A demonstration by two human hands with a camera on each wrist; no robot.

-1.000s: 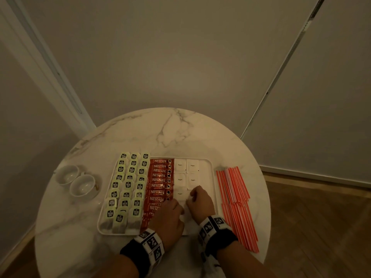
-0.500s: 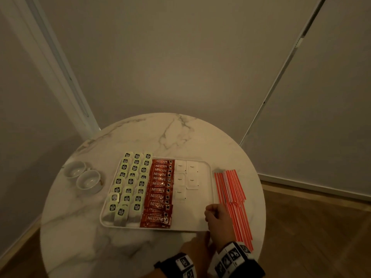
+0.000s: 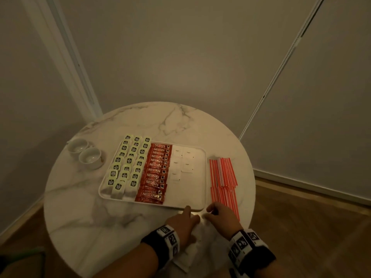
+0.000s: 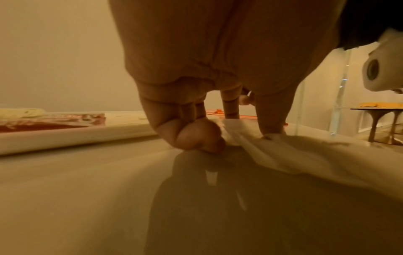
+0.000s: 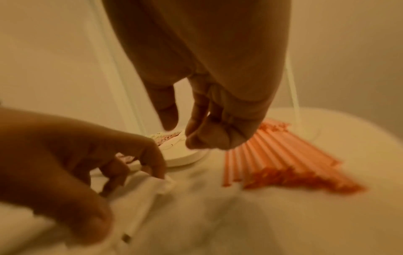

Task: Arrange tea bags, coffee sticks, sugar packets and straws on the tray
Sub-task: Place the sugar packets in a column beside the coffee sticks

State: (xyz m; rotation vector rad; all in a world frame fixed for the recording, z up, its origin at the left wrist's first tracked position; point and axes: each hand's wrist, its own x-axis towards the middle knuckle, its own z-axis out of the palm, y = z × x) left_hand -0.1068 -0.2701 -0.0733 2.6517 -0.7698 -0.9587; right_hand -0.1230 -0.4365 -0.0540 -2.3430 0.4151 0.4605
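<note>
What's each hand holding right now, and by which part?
Left hand: fingertips pinch the edge of a white paper sugar packet in the loose pile on the marble table. Right hand: nothing held.

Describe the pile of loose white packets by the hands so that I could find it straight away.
On the round marble table, look in front of the white tray's near edge. The loose sugar packets lie there in a heap beside the left hand. Unlike the tray's neat rows, they are jumbled and off the tray.
</note>
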